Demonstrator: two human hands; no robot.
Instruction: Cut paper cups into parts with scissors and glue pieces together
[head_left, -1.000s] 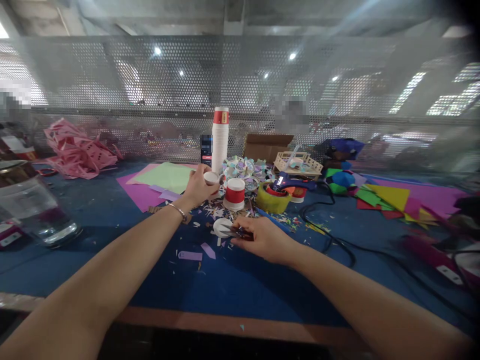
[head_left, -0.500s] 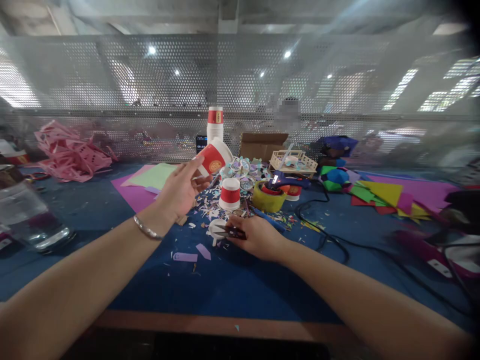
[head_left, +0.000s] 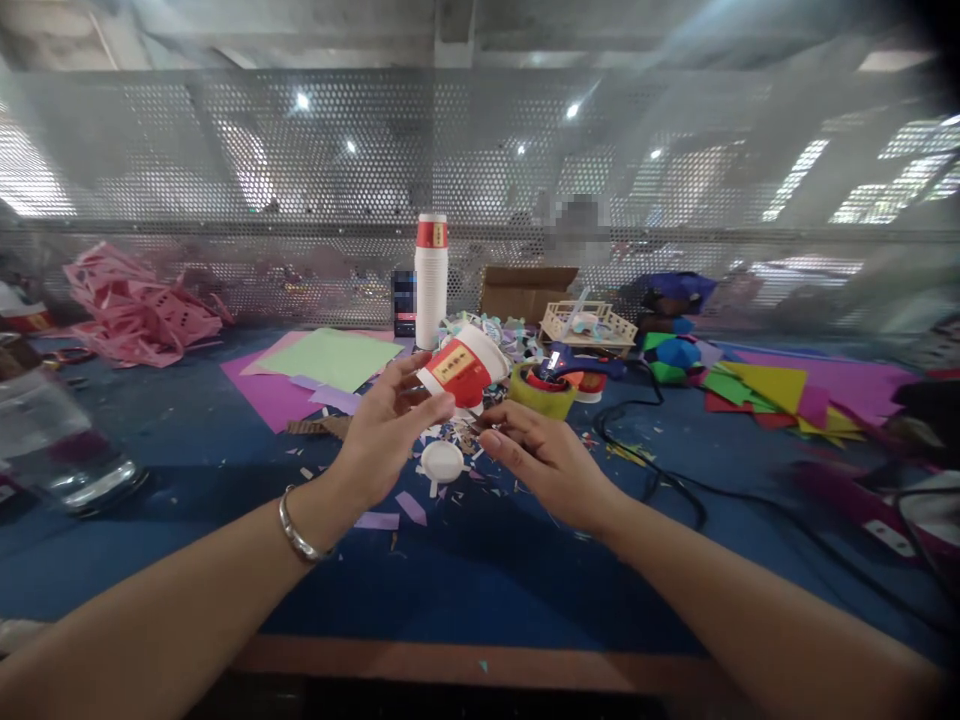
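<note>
Red and white paper makes up the cup (head_left: 463, 367) that the left hand (head_left: 386, 440) holds lifted above the blue table (head_left: 450, 570), just in front of the tall stack of cups (head_left: 431, 280). The fingers wrap the lower wall, thumb on the near side, so the grip is pressed around the cup's narrow end rather than pinching its rim. The right hand (head_left: 544, 460) sits just right of the cup and slightly below it, fingers loosely curled and thumb tip near the cup's wall; whether it holds anything small I cannot tell, and it seems apart from the cup.

As a judgement, the step in hand is bringing the cup between both hands for work on it. The next move would call for the right hand to close the short gap and steady or take the free end, with the left keeping the thin wall from crushing.

The cup lies tilted, almost on its side. Its long axis runs from the left hand's fingers up and to the right, away from the stack of cups, with the wide open mouth toward the roll of yellow tape (head_left: 541, 395) and the base held in the palm. Below the cup, nearer the person, a white round lid (head_left: 442, 462) rests on the table among paper scraps (head_left: 390, 520).
</note>
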